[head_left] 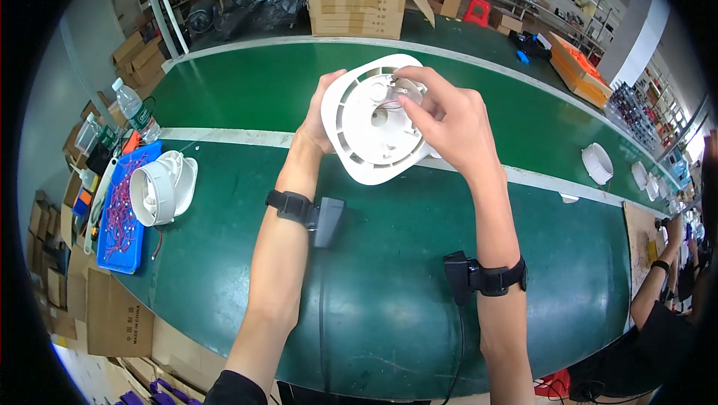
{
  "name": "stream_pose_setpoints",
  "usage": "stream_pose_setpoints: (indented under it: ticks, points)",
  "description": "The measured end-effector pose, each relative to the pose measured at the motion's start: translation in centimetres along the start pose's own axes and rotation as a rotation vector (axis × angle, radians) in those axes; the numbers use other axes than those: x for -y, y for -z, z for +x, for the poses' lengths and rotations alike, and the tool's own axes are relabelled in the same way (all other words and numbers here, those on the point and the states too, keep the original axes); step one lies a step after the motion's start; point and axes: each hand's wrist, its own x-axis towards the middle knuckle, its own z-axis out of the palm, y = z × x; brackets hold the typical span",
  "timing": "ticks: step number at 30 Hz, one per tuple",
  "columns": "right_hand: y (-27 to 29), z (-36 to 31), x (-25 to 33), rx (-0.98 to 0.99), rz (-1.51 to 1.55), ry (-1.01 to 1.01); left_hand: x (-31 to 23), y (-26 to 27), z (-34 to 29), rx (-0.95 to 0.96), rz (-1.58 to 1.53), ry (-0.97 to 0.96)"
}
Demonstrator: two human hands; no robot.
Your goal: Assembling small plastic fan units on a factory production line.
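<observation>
In the head view, a white round plastic housing (372, 124) is held up above the green desk (389, 270). Its left rim is clamped by the left hand (318, 117), while the fingertips (404, 100) of the right hand (449, 124) are pressed into its centre. A second white housing (161, 188) is seen lying beside a blue tray (123, 252) at the desk's left end, well apart from the hands.
</observation>
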Motion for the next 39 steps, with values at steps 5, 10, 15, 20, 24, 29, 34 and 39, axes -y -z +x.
stream_pose_setpoints:
  ticks: [5, 10, 15, 20, 24, 29, 34, 39]
  points:
    - [-0.2, 0.0, 0.5, -0.055, 0.014, 0.054, 0.0, -0.2, 0.3, 0.053, 0.050, 0.019]
    - [-0.6, 0.0, 0.2, -0.092, -0.006, 0.116, -0.1, 0.1, 0.3, 0.087, 0.045, 0.006]
    - [-0.5, 0.0, -0.6, -0.149, -0.003, 0.226, 0.0, -0.4, 0.1, 0.113, 0.063, 0.026]
    - [0.2, 0.0, 0.1, -0.113, -0.078, 0.206, -0.2, -0.7, 0.1, 0.091, 0.066, 0.016]
    - [0.4, -0.1, -0.1, -0.142, -0.262, 0.187, -0.2, -0.6, 0.2, 0.111, 0.083, -0.014]
    - [0.9, -0.2, -1.6, -0.205, -0.317, 0.013, -0.3, -0.5, 0.3, 0.083, 0.072, 0.023]
    - [1.3, 0.3, -2.6, -0.283, -0.063, -0.005, -0.3, -0.2, 0.2, 0.071, 0.063, 0.078]
    - [2.5, -0.6, -5.1, 0.109, 0.364, -0.174, 0.1, 4.3, 2.1, 0.309, -0.258, 0.181]
